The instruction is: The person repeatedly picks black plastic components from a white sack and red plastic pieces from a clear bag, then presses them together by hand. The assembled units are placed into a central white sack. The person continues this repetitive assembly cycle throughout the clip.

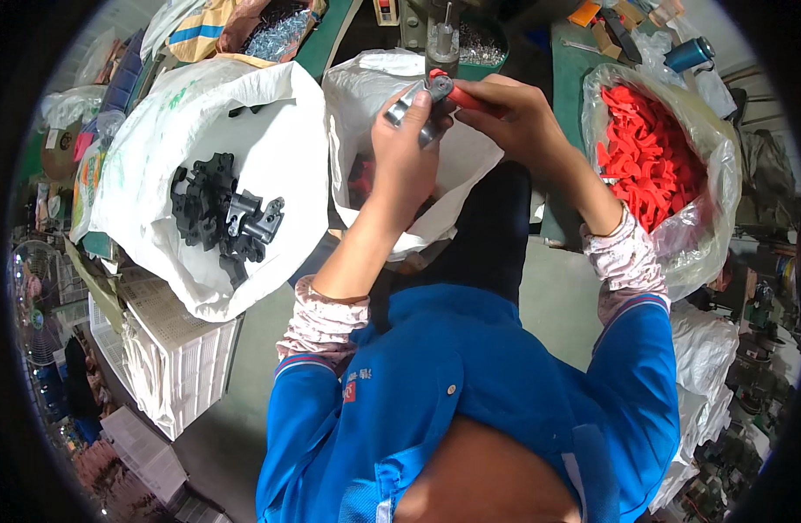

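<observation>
My left hand [405, 144] grips a grey metal part [415, 106] and holds it up under the press head [442, 39] of a bench machine. My right hand [514, 113] holds a red plastic piece [466, 98] against that metal part. Both hands meet above an open white bag [366, 78] that stands in front of me. Both forearms come out of blue jacket sleeves over patterned cuffs.
At my left a large white sack [156, 174] holds several black metal parts [226, 213] and rests on a white plastic crate [178, 366]. At my right stands a clear bag [710, 174] full of red plastic pieces [649, 152]. A green bench [570, 65] lies behind.
</observation>
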